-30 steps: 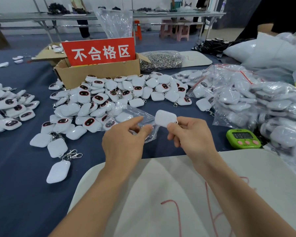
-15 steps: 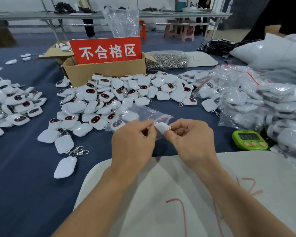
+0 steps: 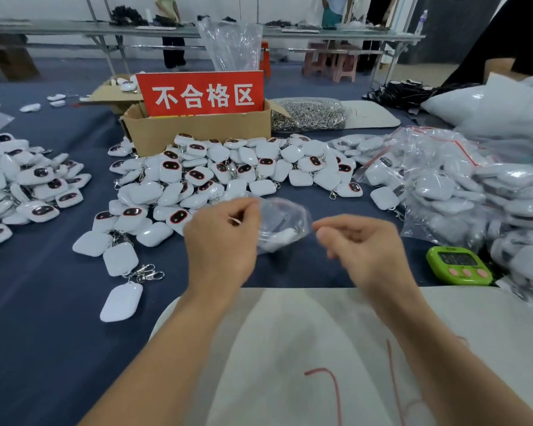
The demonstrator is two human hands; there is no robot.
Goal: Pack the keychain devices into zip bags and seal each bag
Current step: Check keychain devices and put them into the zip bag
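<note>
A clear zip bag hangs between my two hands above the blue table, and a white keychain device lies inside it. My left hand pinches the bag's left top corner. My right hand pinches its right top corner with thumb and forefinger; motion blurs that hand. Beyond my hands lies a heap of loose white keychain devices, some showing a dark face. Packed bags are piled at the right.
A cardboard box with a red sign stands behind the heap. A second heap of devices lies at the left. A green timer sits at the right. A white sheet covers the table's near edge. A bag of metal clasps lies at the back.
My right hand put the white device into the bag. Both hands then moved apart to the bag's top corners, and the bag lifted a little.
</note>
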